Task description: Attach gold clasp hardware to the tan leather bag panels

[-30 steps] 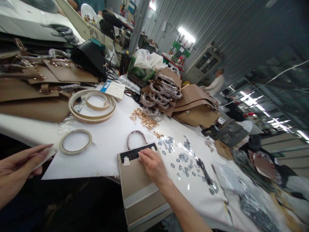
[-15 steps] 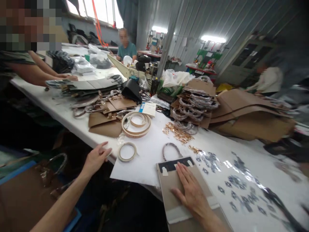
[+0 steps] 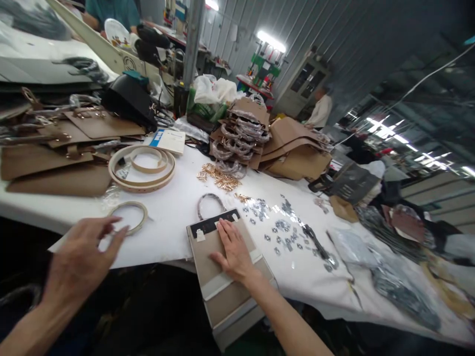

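Note:
My right hand point(image 3: 233, 247) lies flat, fingers stretched, on a taupe bag panel point(image 3: 211, 296) that overhangs the table's front edge. The panel has a black strip along its top, pale tape pieces and a wrapped round handle point(image 3: 211, 197) above it. My left hand point(image 3: 83, 257) is at the near edge of a roll of tape point(image 3: 143, 217), thumb and fingers apart. Whether the fingertips touch the roll I cannot tell. Under the roll is a white sheet point(image 3: 166, 237).
Larger coiled strips point(image 3: 168, 173) sit behind the tape, beside brown bag pieces point(image 3: 63, 180). Gold hardware point(image 3: 222, 179) and dark metal plates point(image 3: 284, 226) are scattered to the right. Wrapped handles point(image 3: 237, 136) are stacked behind. A person point(image 3: 319, 111) stands far back.
The view has swung to the right. My left hand has moved from the table's edge to the tape roll. My right hand stays flat on the bag panel.

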Demonstrator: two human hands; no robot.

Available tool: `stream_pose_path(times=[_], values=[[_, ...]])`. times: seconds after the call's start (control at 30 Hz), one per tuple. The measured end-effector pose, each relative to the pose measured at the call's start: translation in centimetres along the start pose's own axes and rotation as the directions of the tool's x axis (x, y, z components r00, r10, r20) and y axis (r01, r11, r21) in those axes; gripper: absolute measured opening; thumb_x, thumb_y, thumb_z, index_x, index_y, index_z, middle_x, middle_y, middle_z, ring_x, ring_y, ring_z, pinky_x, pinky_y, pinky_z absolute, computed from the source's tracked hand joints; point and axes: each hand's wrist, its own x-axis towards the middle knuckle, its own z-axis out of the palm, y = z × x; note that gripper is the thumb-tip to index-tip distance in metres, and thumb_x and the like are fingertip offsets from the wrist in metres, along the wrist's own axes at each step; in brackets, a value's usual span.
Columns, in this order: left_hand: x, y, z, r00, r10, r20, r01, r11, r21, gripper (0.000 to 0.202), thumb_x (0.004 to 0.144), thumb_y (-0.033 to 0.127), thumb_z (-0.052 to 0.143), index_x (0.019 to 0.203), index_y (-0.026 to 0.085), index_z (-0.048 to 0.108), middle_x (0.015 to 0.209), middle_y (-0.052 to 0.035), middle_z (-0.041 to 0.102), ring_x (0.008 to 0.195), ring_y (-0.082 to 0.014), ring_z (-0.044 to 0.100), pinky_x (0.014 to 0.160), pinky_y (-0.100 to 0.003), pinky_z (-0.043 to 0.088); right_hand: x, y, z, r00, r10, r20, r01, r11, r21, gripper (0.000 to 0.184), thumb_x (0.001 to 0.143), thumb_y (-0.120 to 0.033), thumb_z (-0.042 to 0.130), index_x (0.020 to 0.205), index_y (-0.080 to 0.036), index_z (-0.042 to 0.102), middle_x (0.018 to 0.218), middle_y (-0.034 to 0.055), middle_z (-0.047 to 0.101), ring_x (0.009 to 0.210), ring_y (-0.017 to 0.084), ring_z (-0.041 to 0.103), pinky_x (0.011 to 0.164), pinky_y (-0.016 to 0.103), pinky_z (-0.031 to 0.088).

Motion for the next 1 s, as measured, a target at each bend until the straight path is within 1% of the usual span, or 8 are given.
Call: stream_pose_path(times=[0.07, 0.1, 0.2, 0.3, 0.53, 0.73, 0.9, 1.0], values=[[-1.0, 4.3, 3.2, 0.965, 0.246, 0.088, -0.246, 0.969, -0.006, 0.034, 0.096, 0.056, 0.06, 0.111, 0.027, 0.066, 0.102, -0.0052, 0.067, 0.094, -0.0256, 0.066, 0.088, -0.038, 0.054, 0.4, -0.2, -0.1, 0.999, 0.02, -0.04, -0.019, 0.999, 0.035, 0.076, 0.102, -0.048, 0.058, 0.165, -0.022, 0.025, 0.164, 0.0149, 0.04, 0.153, 0.034, 0.033, 0.125, 0.061, 0.033], [-1.3, 5.9, 4.9, 0.94, 0.301, 0.163, -0.296, 0.954, -0.052, 0.032, 0.098, 0.053, 0.058, 0.113, 0.026, 0.066, 0.103, -0.0051, 0.067, 0.095, -0.0244, 0.066, 0.088, -0.037, 0.054, 0.7, -0.4, -0.1, 0.996, 0.033, -0.079, -0.029, 0.998, 0.052, 0.068, 0.104, -0.044, 0.055, 0.164, -0.023, 0.031, 0.16, 0.0146, 0.045, 0.151, 0.034, 0.037, 0.123, 0.06, 0.035], [-1.4, 8.0, 9.1, 0.92, 0.296, 0.258, -0.284, 0.955, -0.084, 0.03, 0.099, 0.047, 0.058, 0.116, 0.024, 0.064, 0.104, -0.006, 0.066, 0.096, -0.0243, 0.066, 0.087, -0.038, 0.054, 1.7, -1.3, 0.0, 0.982, 0.024, -0.186, -0.006, 0.995, 0.099, 0.047, 0.106, -0.034, 0.053, 0.152, -0.025, 0.051, 0.142, 0.0133, 0.059, 0.136, 0.029, 0.051, 0.115, 0.051, 0.045], [-1.2, 7.7, 11.2, 0.934, 0.235, 0.268, -0.226, 0.972, -0.066, 0.026, 0.097, 0.042, 0.061, 0.114, 0.023, 0.064, 0.104, -0.0058, 0.063, 0.094, -0.0243, 0.065, 0.085, -0.039, 0.054, 2.6, -2.1, 0.3, 0.984, -0.043, -0.173, 0.06, 0.994, 0.093, 0.036, 0.105, -0.031, 0.056, 0.14, -0.025, 0.064, 0.125, 0.0108, 0.066, 0.12, 0.026, 0.058, 0.105, 0.045, 0.05], [-1.4, 6.8, 11.9, 0.947, 0.173, 0.271, -0.135, 0.979, -0.153, 0.02, 0.095, 0.042, 0.064, 0.108, 0.026, 0.065, 0.104, -0.0029, 0.06, 0.094, -0.0232, 0.063, 0.084, -0.037, 0.051, 3.3, -2.3, 0.7, 0.982, -0.117, -0.147, 0.114, 0.993, -0.034, 0.032, 0.104, -0.03, 0.061, 0.134, -0.023, 0.068, 0.112, 0.0099, 0.068, 0.109, 0.025, 0.059, 0.095, 0.043, 0.05], [-1.1, 6.7, 12.1, 0.943, 0.151, 0.295, -0.102, 0.979, -0.177, 0.018, 0.092, 0.036, 0.069, 0.106, 0.026, 0.067, 0.105, -0.0015, 0.06, 0.097, -0.0223, 0.062, 0.084, -0.036, 0.049, 3.3, -2.5, 0.5, 0.982, -0.15, -0.115, 0.153, 0.988, 0.016, 0.029, 0.104, -0.026, 0.059, 0.132, -0.026, 0.069, 0.112, 0.0088, 0.069, 0.111, 0.025, 0.059, 0.095, 0.043, 0.05], [-1.0, 7.1, 11.8, 0.943, 0.124, 0.31, -0.078, 0.985, -0.156, 0.009, 0.091, 0.032, 0.069, 0.096, 0.025, 0.067, 0.104, -0.001, 0.059, 0.093, -0.0213, 0.061, 0.08, -0.035, 0.047, 3.9, -3.0, 0.1, 0.993, -0.016, -0.115, 0.036, 0.985, 0.17, 0.017, 0.101, -0.024, 0.065, 0.115, -0.024, 0.075, 0.108, 0.008, 0.068, 0.104, 0.024, 0.06, 0.092, 0.041, 0.051], [-0.9, 7.1, 11.9, 0.946, 0.127, 0.3, -0.078, 0.983, -0.169, 0.012, 0.09, 0.031, 0.07, 0.1, 0.025, 0.067, 0.103, -0.0009, 0.059, 0.094, -0.0213, 0.061, 0.081, -0.035, 0.047, 4.4, -3.2, 0.1, 0.993, 0.053, -0.108, -0.027, 0.974, 0.224, 0.013, 0.098, -0.024, 0.069, 0.109, -0.024, 0.076, 0.105, 0.0066, 0.068, 0.1, 0.023, 0.06, 0.09, 0.04, 0.05]])
